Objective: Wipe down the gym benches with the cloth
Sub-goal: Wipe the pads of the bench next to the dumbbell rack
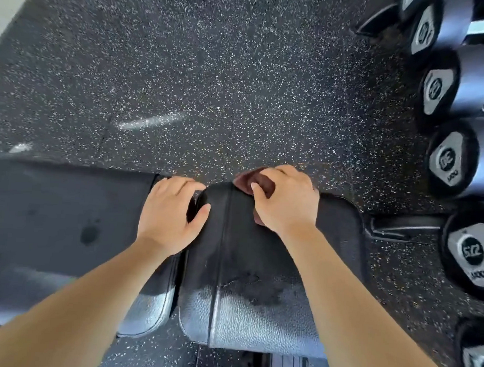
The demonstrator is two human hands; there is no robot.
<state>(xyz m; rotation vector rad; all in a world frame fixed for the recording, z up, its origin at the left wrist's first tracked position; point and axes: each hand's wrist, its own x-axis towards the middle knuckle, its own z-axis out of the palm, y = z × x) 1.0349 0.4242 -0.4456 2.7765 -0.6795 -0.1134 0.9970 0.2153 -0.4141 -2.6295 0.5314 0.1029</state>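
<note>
The black textured vinyl seat pad (258, 269) lies nearest. At its far edge the right hand (286, 204) curls round a bunched dark maroon cloth (263, 184), which pokes out between thumb and fingers. The left hand (171, 211) bends over the pad's far-left corner, thumb on top, but whether it grips cannot be told.
</note>
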